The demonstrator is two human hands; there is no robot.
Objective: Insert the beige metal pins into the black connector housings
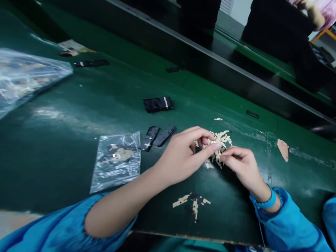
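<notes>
Over a pile of small cream-coloured pieces [225, 137] on the green table [168, 175], my left hand [186, 150] pinches one or more of the pale pieces between thumb and fingers. My right hand [243, 164], with a blue band at the wrist, is at the pile's right edge, thumb and fingertips pressed together; what they hold is too small to make out. Nearer the front edge lies a smaller group of cream and dark pieces [195, 207]. Left of my left hand are two black flat parts [165, 135] and a clear bag [118, 159] with pieces inside.
A large clear bag [31, 75] full of pieces lies far left. A black ribbed stack [158, 104] sits mid-table. A tan scrap [283, 149] is on the right. Beyond the raised dark ledge [210, 59], a person's arm [313, 14] shows in a pink sleeve.
</notes>
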